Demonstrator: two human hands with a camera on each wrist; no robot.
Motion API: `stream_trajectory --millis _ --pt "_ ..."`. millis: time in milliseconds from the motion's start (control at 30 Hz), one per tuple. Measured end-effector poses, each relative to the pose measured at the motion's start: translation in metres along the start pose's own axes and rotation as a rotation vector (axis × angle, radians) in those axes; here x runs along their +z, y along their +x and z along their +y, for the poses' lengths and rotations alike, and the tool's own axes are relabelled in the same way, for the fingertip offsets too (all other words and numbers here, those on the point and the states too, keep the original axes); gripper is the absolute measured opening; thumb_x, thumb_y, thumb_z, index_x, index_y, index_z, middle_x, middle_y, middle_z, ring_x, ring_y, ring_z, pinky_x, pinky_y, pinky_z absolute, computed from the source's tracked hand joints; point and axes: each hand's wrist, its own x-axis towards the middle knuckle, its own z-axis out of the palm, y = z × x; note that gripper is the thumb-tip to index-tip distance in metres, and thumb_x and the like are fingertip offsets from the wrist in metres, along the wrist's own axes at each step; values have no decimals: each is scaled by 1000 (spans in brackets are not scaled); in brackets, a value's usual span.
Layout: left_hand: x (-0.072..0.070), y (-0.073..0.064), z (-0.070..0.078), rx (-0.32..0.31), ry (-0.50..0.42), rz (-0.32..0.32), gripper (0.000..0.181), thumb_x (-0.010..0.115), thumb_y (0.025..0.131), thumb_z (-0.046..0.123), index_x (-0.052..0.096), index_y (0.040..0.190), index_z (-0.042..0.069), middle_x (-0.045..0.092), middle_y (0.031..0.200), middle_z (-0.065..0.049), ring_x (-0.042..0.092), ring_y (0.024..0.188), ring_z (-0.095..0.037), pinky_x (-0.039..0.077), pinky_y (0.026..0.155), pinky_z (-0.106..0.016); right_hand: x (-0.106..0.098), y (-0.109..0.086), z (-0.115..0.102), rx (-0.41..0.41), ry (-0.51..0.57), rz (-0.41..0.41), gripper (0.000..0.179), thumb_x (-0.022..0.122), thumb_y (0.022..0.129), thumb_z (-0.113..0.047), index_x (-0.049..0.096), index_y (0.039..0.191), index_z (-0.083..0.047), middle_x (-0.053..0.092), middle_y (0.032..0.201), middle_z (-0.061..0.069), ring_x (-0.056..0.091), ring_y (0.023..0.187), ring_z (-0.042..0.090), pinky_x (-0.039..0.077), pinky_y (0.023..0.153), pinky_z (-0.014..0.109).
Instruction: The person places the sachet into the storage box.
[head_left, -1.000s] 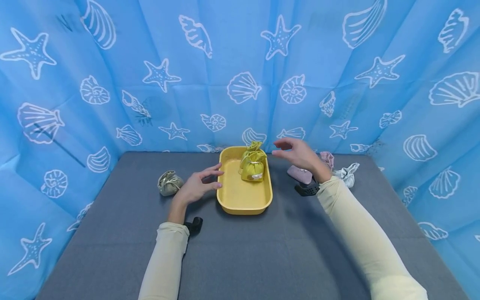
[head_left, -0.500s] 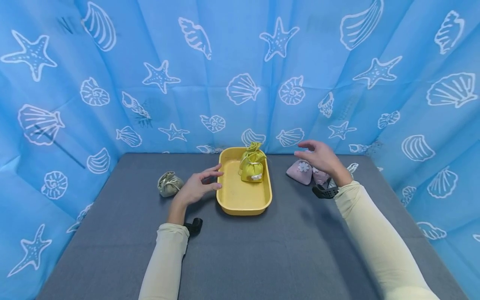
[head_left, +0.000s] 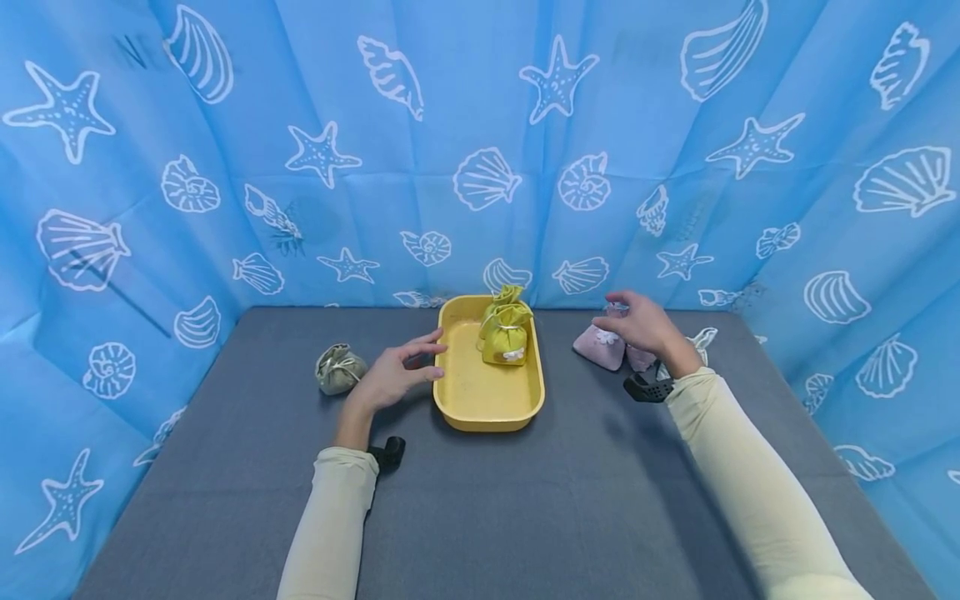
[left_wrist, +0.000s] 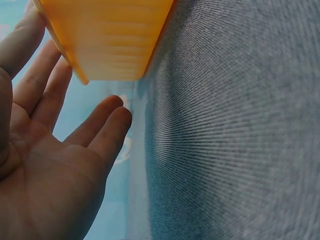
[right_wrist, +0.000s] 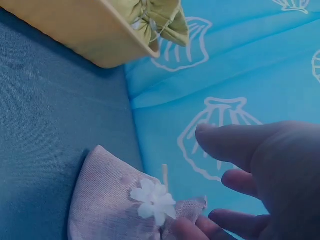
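Observation:
My left hand [head_left: 392, 375] stands at the left rim of a yellow plastic tray [head_left: 483, 396], its fingers spread along the edge; in the left wrist view its fingertips meet the tray's rim. Two yellow-green drawstring pouches [head_left: 506, 343] sit in the tray's back right part, one behind the other. To the tray's right, my right hand [head_left: 647, 323] hovers over a pink drawstring pouch [right_wrist: 107, 207] with a white flower. Thumb and fingers are apart there, with some fingertips close behind the pouch's gathered neck in the right wrist view.
A second pink pouch [head_left: 640, 357] and a silver-grey pouch [head_left: 703, 337] lie partly hidden behind the right hand and wrist. An olive pouch [head_left: 340, 368] rests left of the tray. Behind the grey-covered table [head_left: 480, 517] hangs a blue shell-print curtain [head_left: 420, 200].
My right hand has moved right from beside the tray to above the pink pouches, then lowered a little, thumb and fingers closer to the flowered one. The left hand stays put.

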Motion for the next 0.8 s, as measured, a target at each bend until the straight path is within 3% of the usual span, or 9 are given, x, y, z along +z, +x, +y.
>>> stream_trajectory --millis 233,433,600,800 --pt "0 1 0 9 1 -3 48 74 95 31 63 140 18 41 162 17 26 158 -23 28 125 -54 7 4 1 -29 -34 -4 65 60 101 -24 35 152 10 48 146 37 51 133 51 45 109 61" --pt "-1 0 0 -1 -4 0 48 74 94 31 63 140 19 41 162 17 26 158 -23 26 126 -54 12 4 1 -80 -103 23 58 62 99 -19 45 146 11 52 144 35 52 132 50 45 109 60" --pt "0 0 0 1 -3 -2 48 74 94 31 63 140 20 41 162 17 25 158 -22 25 127 -54 14 6 2 -29 -128 62 63 62 98 -22 42 148 9 50 142 37 42 137 53 40 111 64" --pt "0 -1 0 0 -7 6 48 75 94 30 64 139 19 42 161 18 26 158 -22 26 126 -54 15 10 6 40 -119 62 74 62 99 -23 27 154 11 59 129 37 54 124 50 46 104 61"
